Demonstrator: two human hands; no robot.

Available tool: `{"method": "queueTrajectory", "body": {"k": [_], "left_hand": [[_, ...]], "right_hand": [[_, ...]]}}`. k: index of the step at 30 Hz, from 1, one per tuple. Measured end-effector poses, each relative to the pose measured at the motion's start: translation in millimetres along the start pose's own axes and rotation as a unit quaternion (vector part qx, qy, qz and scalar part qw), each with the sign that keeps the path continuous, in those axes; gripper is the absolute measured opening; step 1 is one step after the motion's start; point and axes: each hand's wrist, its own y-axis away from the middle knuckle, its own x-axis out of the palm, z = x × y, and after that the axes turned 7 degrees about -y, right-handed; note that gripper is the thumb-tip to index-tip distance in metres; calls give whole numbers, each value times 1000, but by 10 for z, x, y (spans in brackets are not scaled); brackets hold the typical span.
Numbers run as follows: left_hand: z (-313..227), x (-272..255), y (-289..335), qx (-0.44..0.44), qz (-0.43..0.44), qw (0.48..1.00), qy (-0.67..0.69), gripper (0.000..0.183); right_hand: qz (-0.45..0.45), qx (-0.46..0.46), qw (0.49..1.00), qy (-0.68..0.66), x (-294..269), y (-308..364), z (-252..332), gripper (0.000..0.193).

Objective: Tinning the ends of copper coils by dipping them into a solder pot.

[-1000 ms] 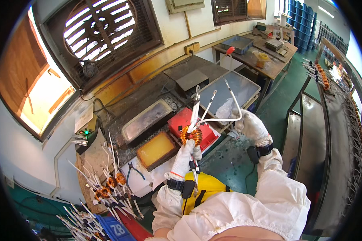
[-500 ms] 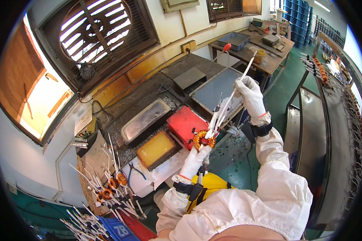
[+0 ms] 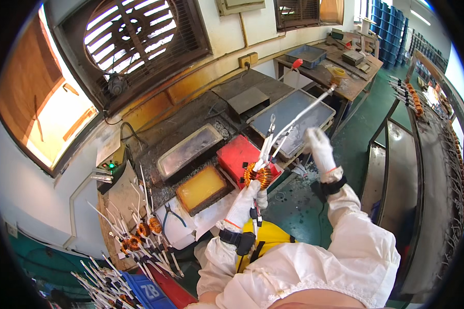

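My left hand (image 3: 242, 207), in a white glove, is closed around a toroidal coil (image 3: 258, 176) wound with copper-coloured wire. Several white sleeved leads (image 3: 267, 149) rise from the coil; one long lead (image 3: 307, 109) slants up to the right, and others hang below the hand. Right of that long lead is my gloved right hand (image 3: 320, 148), apart from it, its fingers loosely bent and slightly blurred, with nothing visible in them. Behind the coil sits a red box (image 3: 237, 156).
On the bench are a yellow-filled tray (image 3: 202, 188), a silvery rectangular pan (image 3: 189, 151), a grey-blue tray (image 3: 281, 121) and pliers (image 3: 174, 216). More leaded coils (image 3: 139, 234) lie at left, above a blue bin (image 3: 147, 291). A metal rack (image 3: 423, 170) stands at right.
My right hand has let go of the long lead and moved down. The coil in my left hand has turned and shifted slightly left. The long lead now leans further right.
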Motion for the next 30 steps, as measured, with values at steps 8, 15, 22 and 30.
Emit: {"method": "queueTrajectory", "body": {"k": [8,15,22,30], "left_hand": [[132,-7,-104,-63,194,944,258,42],[-89,-14,76,-37,-32,981,-190,62],[-41,-39,86,88,-286,789,-537,83],[-433,-166,407,147,-376,845,-351,58]], "right_hand": [[371,156,821,-404,881,446,-721,60],[316,148,878,-328,932,549,-554,44],[293,96,947,-87,1201,664,-396,62],[346,30,935,-73,1420,647,-107,59]]}}
